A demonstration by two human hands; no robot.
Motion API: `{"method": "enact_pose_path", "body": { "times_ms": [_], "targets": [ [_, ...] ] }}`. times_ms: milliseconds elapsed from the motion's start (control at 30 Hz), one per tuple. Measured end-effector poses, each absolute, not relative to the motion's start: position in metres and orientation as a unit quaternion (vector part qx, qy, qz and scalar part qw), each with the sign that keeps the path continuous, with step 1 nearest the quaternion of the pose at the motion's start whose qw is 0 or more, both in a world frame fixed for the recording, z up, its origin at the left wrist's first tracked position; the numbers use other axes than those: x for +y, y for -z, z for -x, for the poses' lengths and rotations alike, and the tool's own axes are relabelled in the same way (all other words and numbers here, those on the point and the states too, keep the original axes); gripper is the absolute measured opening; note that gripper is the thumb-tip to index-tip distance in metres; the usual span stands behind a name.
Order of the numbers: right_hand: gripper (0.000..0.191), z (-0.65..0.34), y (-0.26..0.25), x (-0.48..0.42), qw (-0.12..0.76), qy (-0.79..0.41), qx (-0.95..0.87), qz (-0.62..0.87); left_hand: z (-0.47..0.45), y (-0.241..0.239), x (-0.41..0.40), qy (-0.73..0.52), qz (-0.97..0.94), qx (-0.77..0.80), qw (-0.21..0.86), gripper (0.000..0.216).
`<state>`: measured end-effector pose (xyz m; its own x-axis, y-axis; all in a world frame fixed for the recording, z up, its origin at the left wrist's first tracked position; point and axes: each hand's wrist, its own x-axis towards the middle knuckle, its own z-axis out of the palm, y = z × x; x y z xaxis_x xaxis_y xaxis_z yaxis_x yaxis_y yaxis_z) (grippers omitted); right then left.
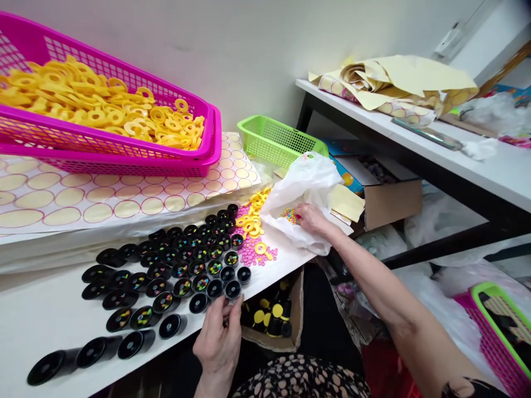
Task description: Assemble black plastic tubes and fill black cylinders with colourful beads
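Observation:
My left hand is at the table's front edge, thumb and fingers curled against a small black cup in the nearest row. Many more black cups stand upright in rows to the left; many have small coloured beads inside, while several near my left hand look bare inside. My right hand reaches into a white plastic bag, its bent fingers together at a small heap of multicoloured beads. What those fingers hold is hidden. Pink beads and yellow rings lie between the cups and the bag.
Pink baskets full of yellow ring-shaped pieces rest on sheets printed with circles. Behind the bag is a green basket. A cardboard box with yellow-lidded black pieces sits below the table edge. A second table stands at right.

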<state>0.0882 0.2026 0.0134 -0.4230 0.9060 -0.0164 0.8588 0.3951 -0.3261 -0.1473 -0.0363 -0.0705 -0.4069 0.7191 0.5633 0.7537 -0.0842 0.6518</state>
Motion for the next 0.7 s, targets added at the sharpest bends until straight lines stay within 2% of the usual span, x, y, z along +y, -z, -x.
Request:
{"method": "enact_pose_path", "body": {
  "times_ms": [167, 367, 433, 533, 600, 700],
  "targets": [
    [0.033, -0.096, -0.003, 0.208, 0.142, -0.183, -0.82, 0.524, 0.152, 0.073, -0.048, 0.499, 0.605, -0.62, 0.031, 0.041],
    [0.024, -0.096, 0.007, 0.204, 0.17, -0.179, -0.823, 0.512, 0.151, 0.068, -0.057, 0.472, 0.64, -0.6, 0.085, 0.049],
    [0.026, -0.094, 0.0, 0.202, 0.127, -0.121, -0.845, 0.506, 0.151, 0.067, -0.058, 0.469, 0.647, -0.59, 0.109, 0.049],
    [0.031, -0.091, -0.012, 0.204, 0.011, -0.017, -0.859, 0.511, 0.153, 0.067, -0.061, 0.463, 0.658, -0.581, 0.123, 0.051],
    [0.03, -0.09, -0.018, 0.21, -0.028, -0.003, -0.856, 0.516, 0.155, 0.067, -0.063, 0.458, 0.659, -0.584, 0.124, 0.054],
    [0.025, -0.088, -0.021, 0.22, -0.042, -0.016, -0.858, 0.512, 0.157, 0.064, -0.065, 0.456, 0.651, -0.594, 0.127, 0.055]
  ]
}}
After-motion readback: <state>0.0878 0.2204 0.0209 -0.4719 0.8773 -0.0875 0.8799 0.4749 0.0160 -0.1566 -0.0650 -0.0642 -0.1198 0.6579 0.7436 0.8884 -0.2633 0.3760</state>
